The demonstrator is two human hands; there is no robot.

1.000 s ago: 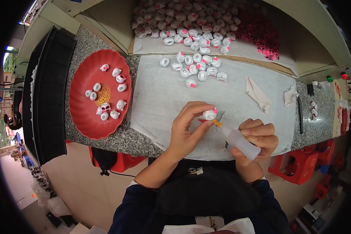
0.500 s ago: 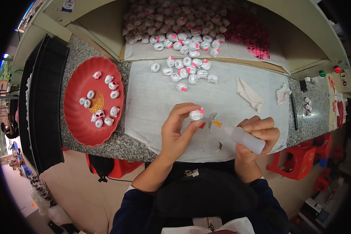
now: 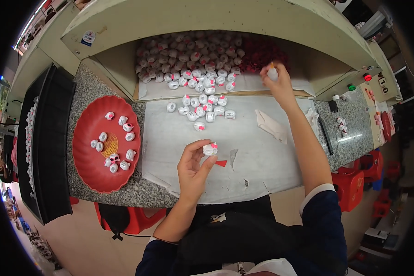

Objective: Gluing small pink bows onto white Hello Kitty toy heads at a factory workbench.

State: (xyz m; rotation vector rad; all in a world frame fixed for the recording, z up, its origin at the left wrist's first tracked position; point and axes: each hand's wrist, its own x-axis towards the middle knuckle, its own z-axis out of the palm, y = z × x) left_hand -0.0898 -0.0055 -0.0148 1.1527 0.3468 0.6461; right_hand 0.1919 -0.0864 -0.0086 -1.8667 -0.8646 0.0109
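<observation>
Between the thumb and fingers of my left hand (image 3: 192, 175) is a small white doll head (image 3: 210, 149) with a pink bow, held above the white paper (image 3: 170, 138). My right hand (image 3: 283, 85) reaches far out under the shelf, wrapped round a small whitish squeeze bottle (image 3: 272, 74) with an orange tip. It is at the near edge of a heap of dark pink pieces (image 3: 263, 53); whether its fingertips touch any piece is too small to tell. Several white heads (image 3: 209, 117) lie on the paper beyond my left hand, in front of a large pile of them (image 3: 175, 57).
At left, a red scalloped tray (image 3: 85, 161) holds several heads, beside a black bin (image 3: 50, 152). A folded cloth (image 3: 271, 126), a red scrap (image 3: 221, 163) and a grey scrap (image 3: 233, 158) lie on the paper. The shelf's front edge (image 3: 216, 23) overhangs the piles.
My right hand has moved from beside the left hand, far forward to the pink heap, still holding the bottle. The left hand still holds the head. The view has shifted.
</observation>
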